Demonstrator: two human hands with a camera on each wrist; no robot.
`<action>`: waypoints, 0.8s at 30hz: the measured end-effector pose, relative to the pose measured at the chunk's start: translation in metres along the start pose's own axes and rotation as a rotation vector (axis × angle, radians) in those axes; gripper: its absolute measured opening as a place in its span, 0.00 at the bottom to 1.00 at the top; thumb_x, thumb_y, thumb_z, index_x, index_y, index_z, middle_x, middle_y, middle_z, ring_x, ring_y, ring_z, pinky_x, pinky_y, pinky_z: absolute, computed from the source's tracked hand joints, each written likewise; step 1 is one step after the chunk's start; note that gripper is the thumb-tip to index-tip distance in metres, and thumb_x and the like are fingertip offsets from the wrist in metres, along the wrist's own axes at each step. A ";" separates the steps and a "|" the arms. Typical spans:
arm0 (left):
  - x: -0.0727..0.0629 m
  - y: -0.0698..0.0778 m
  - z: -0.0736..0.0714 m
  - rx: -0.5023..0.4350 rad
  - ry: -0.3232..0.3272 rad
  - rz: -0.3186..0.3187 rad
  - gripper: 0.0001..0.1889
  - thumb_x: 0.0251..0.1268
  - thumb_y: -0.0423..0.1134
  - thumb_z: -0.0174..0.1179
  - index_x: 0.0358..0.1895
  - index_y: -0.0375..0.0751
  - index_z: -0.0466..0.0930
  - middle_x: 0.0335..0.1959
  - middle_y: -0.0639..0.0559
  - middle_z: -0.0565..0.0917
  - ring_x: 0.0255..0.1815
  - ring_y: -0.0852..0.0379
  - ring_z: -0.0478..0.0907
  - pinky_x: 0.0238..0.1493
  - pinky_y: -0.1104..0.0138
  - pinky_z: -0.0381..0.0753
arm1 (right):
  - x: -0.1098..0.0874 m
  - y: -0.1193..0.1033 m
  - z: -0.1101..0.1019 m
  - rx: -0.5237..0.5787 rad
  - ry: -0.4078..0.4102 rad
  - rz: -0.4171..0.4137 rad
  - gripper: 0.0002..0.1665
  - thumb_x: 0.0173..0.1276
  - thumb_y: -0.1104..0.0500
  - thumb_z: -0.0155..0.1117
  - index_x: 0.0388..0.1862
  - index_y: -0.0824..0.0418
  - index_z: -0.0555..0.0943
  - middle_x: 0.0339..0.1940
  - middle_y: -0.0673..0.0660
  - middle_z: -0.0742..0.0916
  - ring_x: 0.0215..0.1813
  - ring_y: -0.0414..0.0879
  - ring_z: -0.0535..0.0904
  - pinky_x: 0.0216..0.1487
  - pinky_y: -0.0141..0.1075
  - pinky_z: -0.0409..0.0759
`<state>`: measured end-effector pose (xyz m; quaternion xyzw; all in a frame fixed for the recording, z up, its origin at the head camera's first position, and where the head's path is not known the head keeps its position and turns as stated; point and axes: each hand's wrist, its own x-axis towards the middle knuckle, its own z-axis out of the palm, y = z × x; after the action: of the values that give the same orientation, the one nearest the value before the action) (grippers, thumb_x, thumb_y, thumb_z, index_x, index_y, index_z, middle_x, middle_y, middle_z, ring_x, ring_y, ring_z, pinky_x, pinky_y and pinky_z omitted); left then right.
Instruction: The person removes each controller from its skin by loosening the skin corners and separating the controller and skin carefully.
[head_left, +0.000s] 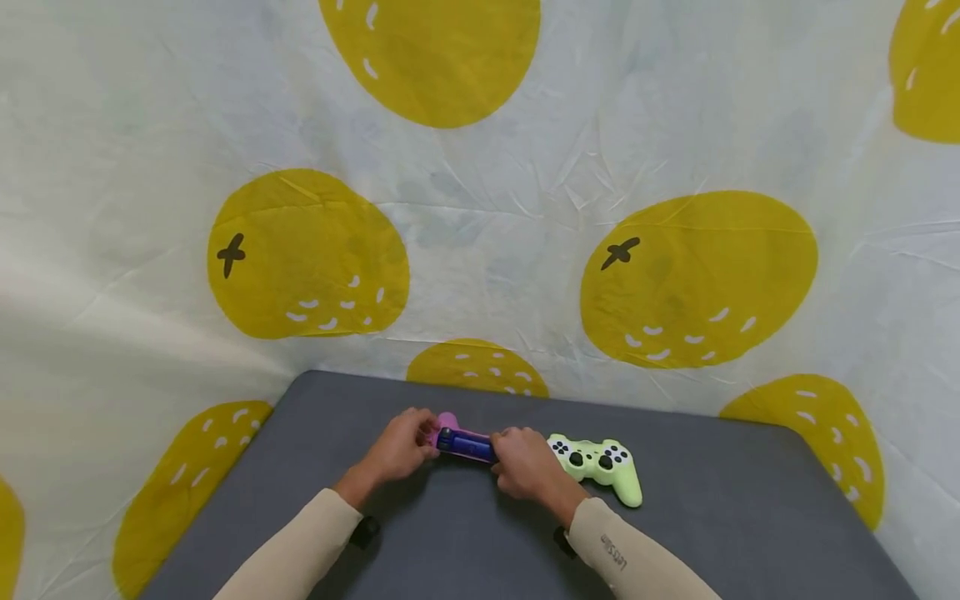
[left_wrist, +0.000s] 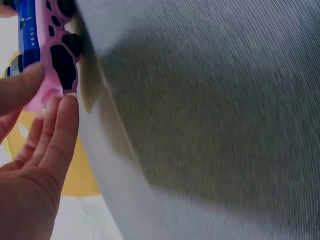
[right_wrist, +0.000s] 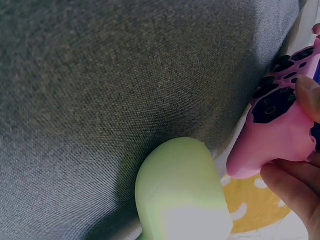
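Lying crosswise between the 2 hands, the pink controller (head_left: pixel 463 442) has its long axis running left to right above the grey counter (head_left: pixel 750 517), near the counter's far edge. Its blue top face points toward the person. The left hand (head_left: pixel 401 450) grasps the left grip: the left wrist view shows the thumb on one side and fingertips (left_wrist: pixel 67 107) on the other, pinching the pink shell. The right hand (head_left: pixel 528 467) grasps the right grip, fingers curled under it and the thumb (right_wrist: pixel 307 95) lying over the face by the dark buttons. Both hands are equally close, 1 at each end, so neither has to reach.

Just right of the right hand, a green controller (head_left: pixel 600 464) lies on the counter, apart from the pink one; whether it touches the hand cannot be told. Behind hangs a white cloth (head_left: pixel 525 233) with yellow fruit prints.
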<state>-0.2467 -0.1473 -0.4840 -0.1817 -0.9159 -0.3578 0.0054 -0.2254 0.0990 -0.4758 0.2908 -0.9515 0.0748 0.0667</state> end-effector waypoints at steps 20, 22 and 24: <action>0.005 -0.002 0.008 -0.079 0.138 -0.052 0.15 0.47 0.23 0.71 0.39 0.42 0.85 0.28 0.49 0.85 0.29 0.60 0.75 0.33 0.70 0.76 | 0.002 0.004 -0.002 -0.007 -0.018 -0.036 0.11 0.63 0.56 0.75 0.39 0.61 0.84 0.33 0.56 0.89 0.33 0.51 0.84 0.38 0.45 0.85; 0.004 -0.005 0.006 -0.133 0.109 -0.055 0.14 0.50 0.23 0.70 0.40 0.42 0.86 0.30 0.48 0.86 0.30 0.60 0.76 0.34 0.70 0.77 | 0.003 0.004 -0.002 -0.003 -0.022 -0.037 0.11 0.63 0.57 0.75 0.39 0.61 0.84 0.32 0.56 0.89 0.32 0.50 0.84 0.37 0.45 0.85; 0.003 -0.009 0.003 -0.191 0.070 -0.055 0.11 0.55 0.24 0.70 0.41 0.40 0.86 0.32 0.47 0.86 0.32 0.60 0.78 0.35 0.71 0.78 | 0.004 0.005 -0.002 0.003 -0.024 -0.033 0.11 0.62 0.57 0.75 0.39 0.61 0.84 0.32 0.56 0.89 0.31 0.50 0.84 0.37 0.45 0.85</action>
<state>-0.2519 -0.1499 -0.4917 -0.1433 -0.8816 -0.4496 0.0101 -0.2311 0.1012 -0.4739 0.3073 -0.9473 0.0718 0.0560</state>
